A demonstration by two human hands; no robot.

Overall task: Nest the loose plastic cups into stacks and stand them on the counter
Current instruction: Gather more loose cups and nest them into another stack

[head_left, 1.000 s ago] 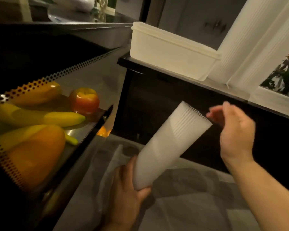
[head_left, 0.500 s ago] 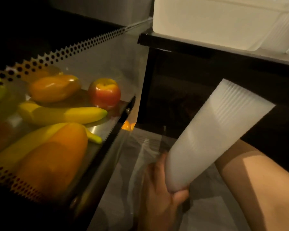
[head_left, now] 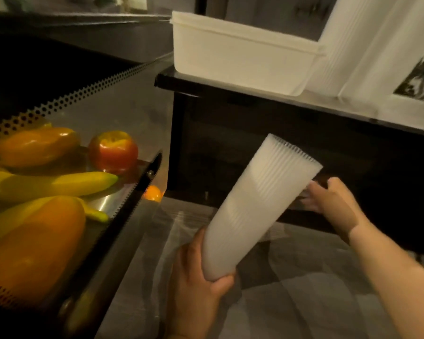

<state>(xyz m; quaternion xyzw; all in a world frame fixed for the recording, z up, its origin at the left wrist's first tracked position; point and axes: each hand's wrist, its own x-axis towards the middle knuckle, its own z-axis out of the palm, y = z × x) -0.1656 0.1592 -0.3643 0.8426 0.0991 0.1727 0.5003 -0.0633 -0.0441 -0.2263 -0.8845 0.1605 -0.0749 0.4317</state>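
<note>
Dark bench (head_left: 291, 100): white tub (head_left: 238, 52) carried. Tilted cup stack (head_left: 260, 209) gripped at base by left hand (head_left: 198, 272). Right hand (head_left: 328, 199) behind stack; grip cannot be told.

White ribbed cup stack (head_left: 255, 211), yellow bananas (head_left: 59, 184), red apple (head_left: 113, 152), white tub (head_left: 238, 52)

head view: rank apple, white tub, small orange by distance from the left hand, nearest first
From the left hand, which grips the base of the cup stack:
1. small orange, low, just past the tray's corner.
2. apple, on the tray, up-left.
3. white tub, up on the counter.
</note>
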